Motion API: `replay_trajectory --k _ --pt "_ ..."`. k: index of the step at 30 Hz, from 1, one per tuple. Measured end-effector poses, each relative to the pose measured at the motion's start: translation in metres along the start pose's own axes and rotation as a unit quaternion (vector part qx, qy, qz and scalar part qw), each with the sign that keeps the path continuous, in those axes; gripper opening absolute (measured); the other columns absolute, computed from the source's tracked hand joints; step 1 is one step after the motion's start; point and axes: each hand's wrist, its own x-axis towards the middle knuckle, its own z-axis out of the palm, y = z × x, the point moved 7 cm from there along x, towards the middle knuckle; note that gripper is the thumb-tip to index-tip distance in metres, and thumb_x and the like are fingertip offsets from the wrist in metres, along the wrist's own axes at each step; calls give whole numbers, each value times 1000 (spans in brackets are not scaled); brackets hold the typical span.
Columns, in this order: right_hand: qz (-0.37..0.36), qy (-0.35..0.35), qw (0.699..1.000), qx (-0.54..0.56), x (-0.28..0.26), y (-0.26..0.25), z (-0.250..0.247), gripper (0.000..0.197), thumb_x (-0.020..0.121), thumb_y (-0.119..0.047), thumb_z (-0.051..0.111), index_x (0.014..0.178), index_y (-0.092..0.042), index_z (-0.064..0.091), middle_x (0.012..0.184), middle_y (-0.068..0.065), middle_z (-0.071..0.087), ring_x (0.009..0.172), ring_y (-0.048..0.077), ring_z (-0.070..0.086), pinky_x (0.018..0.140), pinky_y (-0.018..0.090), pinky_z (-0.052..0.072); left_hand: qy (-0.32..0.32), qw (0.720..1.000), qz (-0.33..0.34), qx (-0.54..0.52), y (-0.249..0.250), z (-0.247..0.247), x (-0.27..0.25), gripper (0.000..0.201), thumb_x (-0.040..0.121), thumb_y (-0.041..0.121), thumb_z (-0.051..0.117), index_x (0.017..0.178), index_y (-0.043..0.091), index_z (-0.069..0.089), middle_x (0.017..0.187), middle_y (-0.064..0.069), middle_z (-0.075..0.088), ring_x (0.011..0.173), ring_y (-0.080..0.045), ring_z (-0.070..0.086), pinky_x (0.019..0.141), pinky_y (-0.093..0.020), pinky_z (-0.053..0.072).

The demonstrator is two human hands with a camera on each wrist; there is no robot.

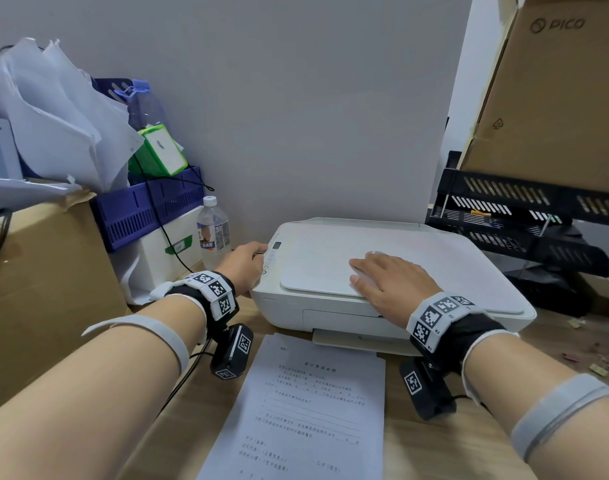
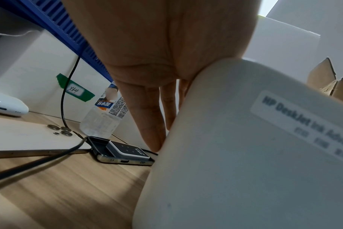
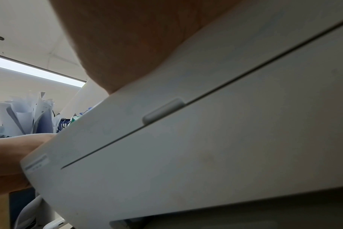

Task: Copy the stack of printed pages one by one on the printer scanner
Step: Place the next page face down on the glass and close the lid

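The wooden table (image 1: pixel 445 455) in front of you carries everything, with a brown cardboard box (image 1: pixel 43 289) at its left edge and black mesh trays (image 1: pixel 524 216) at far right. Your white printer (image 1: pixel 417 258) sits in the middle, lid shut, its long side running left to right and its front panel facing you. Just near of it lies the stack of printed pages (image 1: pixel 306 410), face up, long axis running near to far and tilted slightly so the top edge leans right; that top edge reaches the printer's front tray, though whether it touches is hard to tell. Your right hand (image 1: pixel 389 284) lies flat on the near part of the lid, fingers straight, close together and pointing left, palm pressed down. Your left hand (image 1: pixel 244 265) is at the printer's left edge beside the control strip; the left wrist view shows its fingers (image 2: pixel 147 117) hanging straight down along the printer's side wall, holding nothing. Just left of that hand stands a clear water bottle (image 1: pixel 213 233), upright. Lower by the printer's left side, the left wrist view shows a phone (image 2: pixel 125 156) lying flat on the table with a small grey device on it
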Motion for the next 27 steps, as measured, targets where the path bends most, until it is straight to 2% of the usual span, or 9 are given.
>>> replay_trajectory --k 4,8,21,27 --pt "1 1 1000 0 0 0 -1 52 101 -57 20 148 -37 34 159 -6 30 148 15 25 119 41 22 -3 1000 2 -3 2 0 -1 39 105 21 33 140 22 50 122 -4 60 89 -23 62 47 -26 51" --pt "1 0 1000 -3 0 0 0 53 101 -57 19 148 -38 33 160 -6 30 148 15 25 118 41 21 -6 1000 -1 -6 3 1 -2 38 105 22 33 139 23 50 113 0 58 87 -22 61 46 -25 50" --pt "1 2 1000 1 -2 -1 -2 52 102 -56 20 148 -37 34 159 -5 30 148 15 24 119 42 22 -5 1000 -4 -12 4 0 -4 37 105 23 33 139 23 49 110 0 58 84 -19 61 48 -25 50" --pt "2 3 1000 3 1 1 0 53 101 -58 20 148 -38 34 160 -5 30 148 14 24 119 41 21 1 1000 -1 -6 4 0 -5 38 105 21 33 139 21 50 119 -4 61 89 -22 62 50 -27 52"
